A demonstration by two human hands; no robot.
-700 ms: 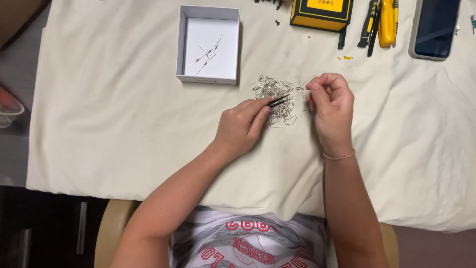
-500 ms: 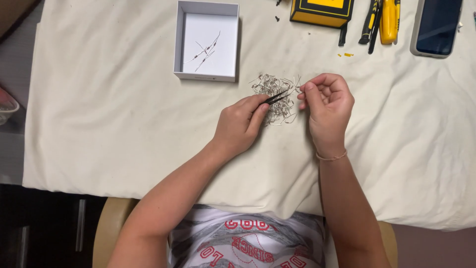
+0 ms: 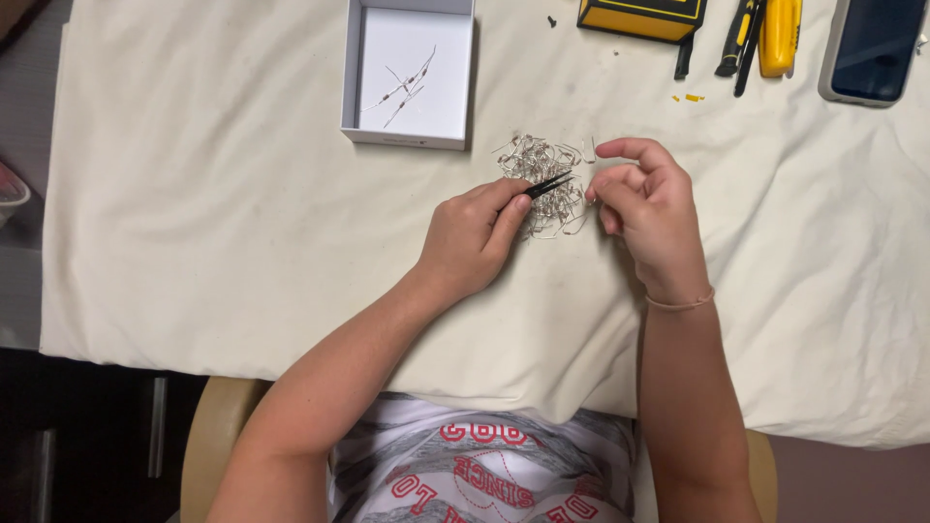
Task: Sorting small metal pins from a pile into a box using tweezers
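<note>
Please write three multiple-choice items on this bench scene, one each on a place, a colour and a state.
1. Where does the white box lie relative to the pile of wire parts?
A. up and left of it
B. right of it
C. on top of it

2. What colour are the tweezers?
A. yellow
B. black
C. red

3. What is the left hand doing?
A. resting flat
B. gripping the tweezers
C. lifting the box

Answers: 1 A, the box sits toward the far left. 2 B, dark tips show. 3 B, fingers close on them.
</note>
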